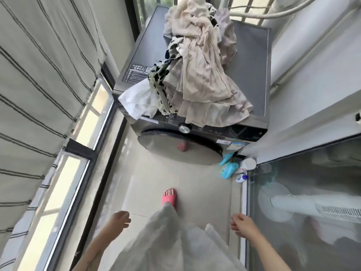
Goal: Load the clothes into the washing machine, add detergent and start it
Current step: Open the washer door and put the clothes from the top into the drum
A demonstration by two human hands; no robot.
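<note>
Sunlit and narrow, a tiled balcony (197,184) runs between striped curtains (39,79) and a glass sliding door (304,202) to the washing machine (252,61) at its far end. Low in the head view, both of the person's hands hang empty: the fingers of the left hand (119,220) are loosely curled and the fingers of the right hand (241,223) are relaxed and slightly bent, neither touching anything. One foot in a pink slipper (169,196) is set forward on the tiles. Well ahead, the clothes (197,71), a heap of beige, patterned and white garments, sit on top of the machine, spilling over its front edge and partly covering the control panel above the dial (184,128). The round door (175,145) appears closed. Detergent bottles (237,169) stand on the floor just beside the machine's right front corner. Loading has seemingly not begun. The sensible first move is likely to open the door fully, then feed garments in one or two at a time, keeping the overhanging pieces from sliding to the floor.
</note>
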